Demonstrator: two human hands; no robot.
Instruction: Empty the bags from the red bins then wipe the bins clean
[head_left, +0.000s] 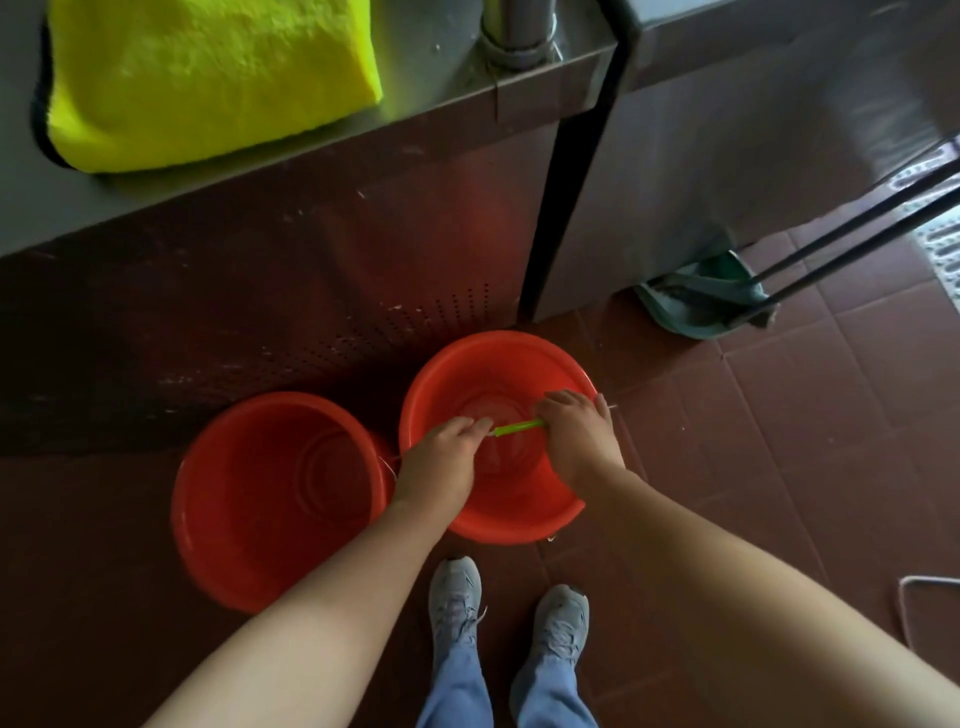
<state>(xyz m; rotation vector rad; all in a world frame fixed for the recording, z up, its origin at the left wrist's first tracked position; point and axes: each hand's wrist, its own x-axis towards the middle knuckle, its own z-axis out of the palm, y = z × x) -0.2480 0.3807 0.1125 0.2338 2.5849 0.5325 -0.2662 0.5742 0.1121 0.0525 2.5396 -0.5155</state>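
The left red bin (249, 499) and the right red bin (467, 371) are smooth, glossy plastic. The thin green strip (519, 428) looks like smooth plastic too. The yellow cloth (208, 78) is thick and fluffy. The bench (447, 62) is dull brushed metal, its front perforated. The floor (805, 441) is matt red-brown tile.

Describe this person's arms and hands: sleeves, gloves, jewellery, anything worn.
The left hand and right hand wear no gloves, and no sleeves show above them up to the frame edge. No watch or bracelet shows at either wrist. Whether there are rings is too small to tell.
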